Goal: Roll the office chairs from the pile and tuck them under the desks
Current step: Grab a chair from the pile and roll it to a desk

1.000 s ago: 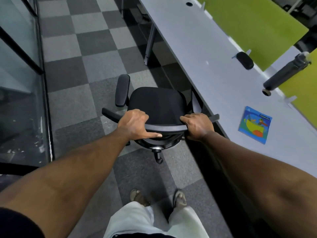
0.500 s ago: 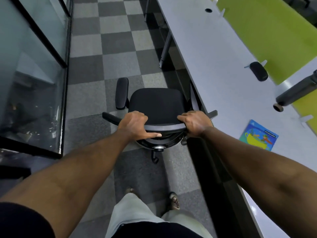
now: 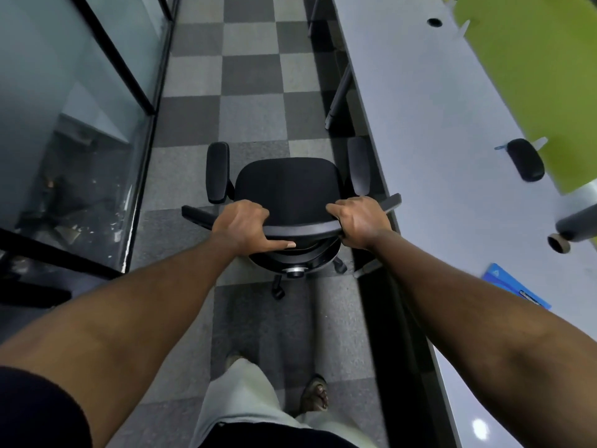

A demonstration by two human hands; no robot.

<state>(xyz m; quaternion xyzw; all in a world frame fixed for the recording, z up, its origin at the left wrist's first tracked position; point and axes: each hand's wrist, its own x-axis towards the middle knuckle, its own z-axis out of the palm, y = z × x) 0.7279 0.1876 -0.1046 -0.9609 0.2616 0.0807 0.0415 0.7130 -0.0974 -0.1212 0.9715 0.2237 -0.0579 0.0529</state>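
A black office chair (image 3: 287, 185) with two armrests stands on the checkered carpet, right in front of me and beside the long grey desk (image 3: 436, 130). My left hand (image 3: 240, 226) grips the top edge of the chair's backrest on its left side, thumb stretched along the underside. My right hand (image 3: 358, 221) grips the same edge on its right side. The chair's right armrest is close to the desk's edge. Its wheeled base shows below the seat.
A glass partition (image 3: 80, 124) with black frames lines the left side of the aisle. On the desk lie a black case (image 3: 525, 160), a dark bottle (image 3: 578, 223) on its side and a blue booklet (image 3: 517, 291). Green dividers (image 3: 533, 66) back the desk. A desk leg (image 3: 337, 98) stands ahead.
The chair has rolled forward along the aisle beside the desk while I walk behind it. Both hands keep the same hold on the backrest. The booklet and bottle have slid back past me.
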